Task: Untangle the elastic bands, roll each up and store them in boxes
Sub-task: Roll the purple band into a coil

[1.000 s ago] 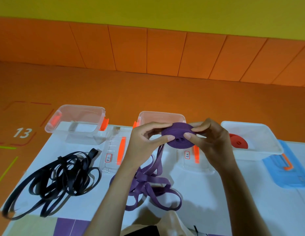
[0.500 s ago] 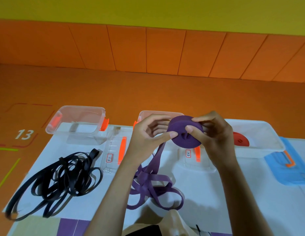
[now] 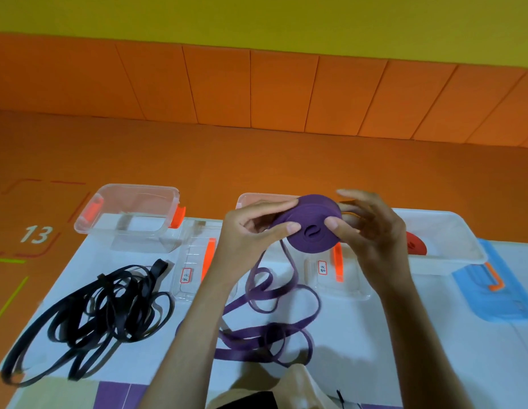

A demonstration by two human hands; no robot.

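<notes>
A purple roll of elastic band (image 3: 311,227) is held up in front of the middle clear box (image 3: 251,199). My left hand (image 3: 251,231) pinches its left edge with thumb and fingers. My right hand (image 3: 372,231) holds the right side, thumb on the face, fingers spread behind. The band's loose purple tail (image 3: 265,320) hangs from the roll and lies in loops on the white table (image 3: 374,335). A tangled black band (image 3: 100,308) lies at the left. A rolled red band (image 3: 416,246) sits in the white box (image 3: 451,231) at the right.
An empty clear box with orange clips (image 3: 130,214) stands at the back left. Two clear lids with orange strips (image 3: 197,261) (image 3: 336,273) lie flat on the table. A blue lid (image 3: 495,290) lies at the right edge. Orange floor lies beyond the table.
The purple roll has turned in my hands and its flat face now shows more toward me. My right fingers have spread open behind it. The loose tail has shifted a little.
</notes>
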